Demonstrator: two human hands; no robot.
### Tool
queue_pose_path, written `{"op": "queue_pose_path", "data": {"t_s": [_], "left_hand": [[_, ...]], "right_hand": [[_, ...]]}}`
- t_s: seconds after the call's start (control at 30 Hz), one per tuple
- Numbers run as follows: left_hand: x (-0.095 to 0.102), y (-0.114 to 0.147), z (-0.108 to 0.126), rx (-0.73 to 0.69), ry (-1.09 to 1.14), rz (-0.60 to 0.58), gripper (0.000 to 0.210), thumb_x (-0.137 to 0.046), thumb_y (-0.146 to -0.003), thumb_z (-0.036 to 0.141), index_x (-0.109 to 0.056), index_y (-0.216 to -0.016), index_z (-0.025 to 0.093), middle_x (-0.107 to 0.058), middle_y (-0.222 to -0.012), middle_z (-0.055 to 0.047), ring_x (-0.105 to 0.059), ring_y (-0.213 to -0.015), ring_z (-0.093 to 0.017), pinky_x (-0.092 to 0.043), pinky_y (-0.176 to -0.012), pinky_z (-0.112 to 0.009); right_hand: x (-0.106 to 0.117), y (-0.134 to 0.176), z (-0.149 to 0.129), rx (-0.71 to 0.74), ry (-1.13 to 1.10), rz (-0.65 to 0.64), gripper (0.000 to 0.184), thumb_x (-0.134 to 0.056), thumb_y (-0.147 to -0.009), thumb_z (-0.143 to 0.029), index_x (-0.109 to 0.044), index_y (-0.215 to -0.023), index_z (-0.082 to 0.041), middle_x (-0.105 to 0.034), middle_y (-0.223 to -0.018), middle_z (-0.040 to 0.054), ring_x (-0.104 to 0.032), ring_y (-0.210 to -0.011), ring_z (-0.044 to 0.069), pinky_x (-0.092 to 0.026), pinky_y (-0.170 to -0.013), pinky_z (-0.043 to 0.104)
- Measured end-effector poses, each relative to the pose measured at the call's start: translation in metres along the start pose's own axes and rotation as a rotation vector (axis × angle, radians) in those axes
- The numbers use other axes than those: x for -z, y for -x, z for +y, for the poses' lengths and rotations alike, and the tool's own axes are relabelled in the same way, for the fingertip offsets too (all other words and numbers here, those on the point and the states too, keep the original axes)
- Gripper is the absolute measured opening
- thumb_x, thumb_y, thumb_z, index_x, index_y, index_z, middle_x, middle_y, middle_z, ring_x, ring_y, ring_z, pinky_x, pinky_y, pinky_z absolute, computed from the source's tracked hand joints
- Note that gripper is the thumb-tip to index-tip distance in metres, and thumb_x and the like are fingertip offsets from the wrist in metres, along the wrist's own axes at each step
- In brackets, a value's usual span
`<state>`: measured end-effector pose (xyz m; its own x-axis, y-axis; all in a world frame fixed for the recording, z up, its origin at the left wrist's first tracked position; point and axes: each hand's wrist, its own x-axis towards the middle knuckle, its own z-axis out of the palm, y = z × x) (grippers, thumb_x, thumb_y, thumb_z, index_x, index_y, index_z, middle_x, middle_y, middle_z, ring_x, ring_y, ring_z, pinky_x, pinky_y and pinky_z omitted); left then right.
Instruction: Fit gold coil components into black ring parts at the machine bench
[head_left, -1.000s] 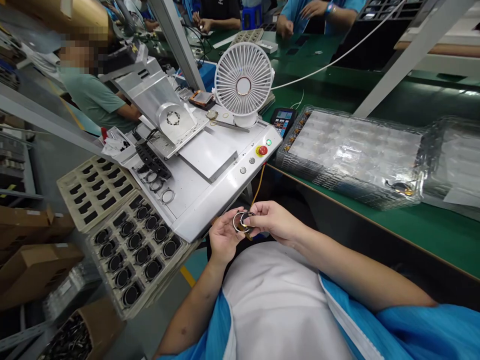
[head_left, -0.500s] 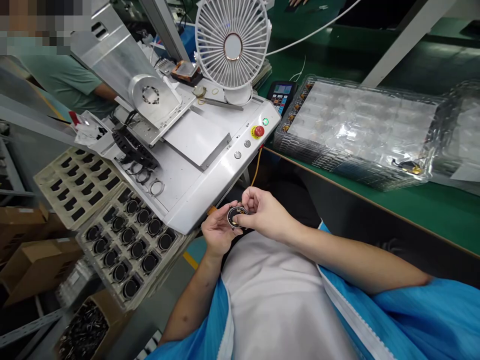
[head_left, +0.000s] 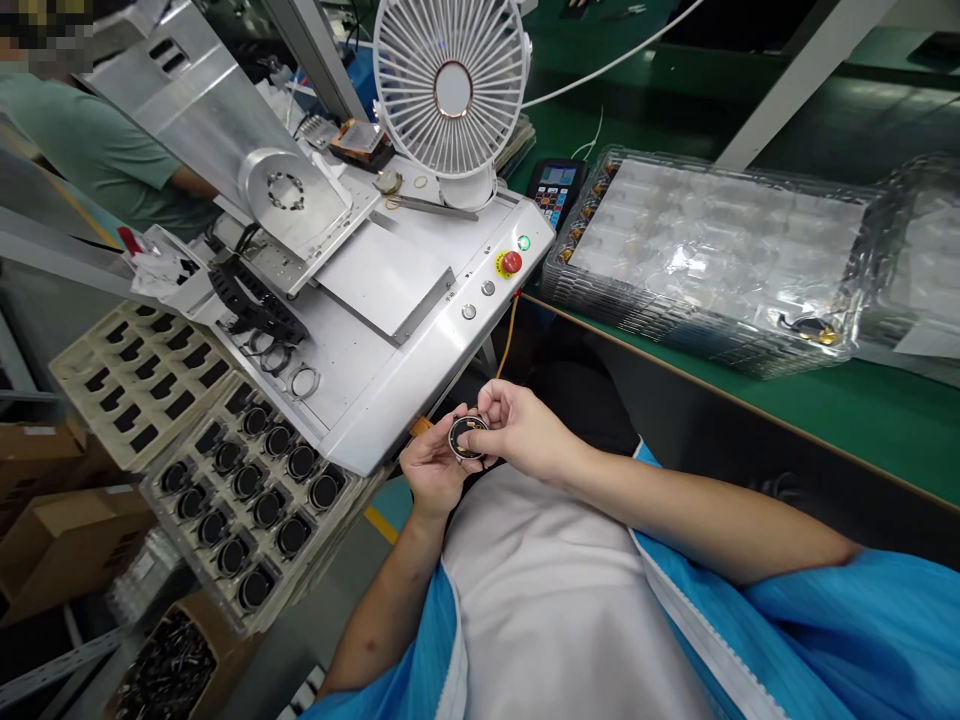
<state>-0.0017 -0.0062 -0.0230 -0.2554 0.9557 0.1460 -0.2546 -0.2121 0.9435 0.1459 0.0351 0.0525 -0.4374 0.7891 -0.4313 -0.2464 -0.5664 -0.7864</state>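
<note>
A round black watch case [head_left: 458,430] with small gold-coloured parts inside lies in front of my body, above my lap. My left hand [head_left: 427,474] holds it from the left, fingers and thumb around its rim. From the right, my right hand [head_left: 529,432] presses its thumb onto the face of the case, its other fingers curled at the upper rim. Whether those curled fingers pinch something small is hidden. Several similar dark round cases [head_left: 267,508] sit in a tray [head_left: 196,568] at the lower left.
A white machine [head_left: 360,400] with a red stop button [head_left: 511,262] stands ahead, carrying a fan [head_left: 420,100]. Stacked clear trays [head_left: 675,325] rest on the green bench [head_left: 885,430] at right. Cardboard boxes [head_left: 67,530] stand at left. A co-worker's sleeve [head_left: 142,140] shows upper left.
The view has shifted slightly, so the surroundings sit a little further left. Both hands remain on the watch case, which has tilted slightly and shows more of its inside.
</note>
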Motion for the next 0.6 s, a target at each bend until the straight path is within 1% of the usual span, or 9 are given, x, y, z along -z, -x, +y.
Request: {"op": "queue_pose_path", "data": {"t_s": [0.13,0.23,0.33,0.47,0.53,0.6], "left_hand": [[0.0,0.003,-0.004,0.001,-0.001,0.037,0.058,-0.101,-0.047,0.042,-0.082,-0.101,0.032,-0.082,-0.105,-0.007,-0.081,-0.089,-0.025,-0.068,-0.08,-0.035],[0.002,0.006,-0.007,-0.005,-0.017,0.011,0.053,-0.1,-0.053,0.039,-0.082,-0.102,0.031,-0.082,-0.107,-0.007,-0.08,-0.092,-0.026,-0.067,-0.084,-0.037],[0.003,0.008,-0.007,-0.021,-0.042,-0.016,0.05,-0.099,-0.057,0.035,-0.082,-0.104,0.031,-0.082,-0.107,-0.007,-0.08,-0.095,-0.027,-0.067,-0.086,-0.039],[0.003,0.006,-0.004,-0.046,-0.096,0.021,0.051,-0.099,-0.058,0.034,-0.081,-0.106,0.029,-0.081,-0.112,-0.008,-0.079,-0.101,-0.03,-0.066,-0.09,-0.044],[0.002,0.001,-0.001,-0.068,-0.068,0.026,0.051,-0.098,-0.06,0.032,-0.08,-0.108,0.029,-0.08,-0.115,-0.008,-0.078,-0.104,-0.03,-0.066,-0.092,-0.044],[0.0,-0.006,0.004,-0.094,-0.017,0.038,0.048,-0.096,-0.064,0.031,-0.08,-0.109,0.03,-0.08,-0.115,-0.007,-0.077,-0.106,-0.028,-0.065,-0.093,-0.041]], "right_hand": [[0.008,-0.002,-0.002,-0.112,0.101,-0.034,0.054,-0.096,-0.052,-0.038,-0.052,-0.075,-0.018,-0.064,-0.057,-0.002,-0.061,-0.05,0.012,-0.048,-0.039,0.017],[0.012,-0.001,0.0,-0.112,0.084,-0.04,0.057,-0.098,-0.049,-0.046,-0.052,-0.066,-0.017,-0.064,-0.054,0.0005,-0.057,-0.047,0.01,-0.046,-0.037,0.016],[0.011,-0.001,0.005,-0.088,0.0,-0.011,0.062,-0.1,-0.045,-0.047,-0.047,-0.062,-0.019,-0.062,-0.052,-0.0007,-0.054,-0.044,0.009,-0.044,-0.033,0.016],[0.005,-0.005,0.008,-0.079,-0.071,-0.024,0.064,-0.1,-0.045,-0.047,-0.044,-0.061,-0.019,-0.058,-0.048,-0.0033,-0.052,-0.041,0.009,-0.043,-0.032,0.016],[0.003,-0.011,0.005,-0.081,-0.053,-0.054,0.063,-0.1,-0.045,-0.047,-0.046,-0.061,-0.019,-0.059,-0.049,-0.003,-0.054,-0.043,0.01,-0.043,-0.032,0.016],[0.005,-0.02,-0.004,-0.072,0.04,-0.114,0.059,-0.1,-0.045,-0.047,-0.052,-0.063,-0.017,-0.062,-0.053,-0.0014,-0.057,-0.047,0.011,-0.043,-0.033,0.015]]}}
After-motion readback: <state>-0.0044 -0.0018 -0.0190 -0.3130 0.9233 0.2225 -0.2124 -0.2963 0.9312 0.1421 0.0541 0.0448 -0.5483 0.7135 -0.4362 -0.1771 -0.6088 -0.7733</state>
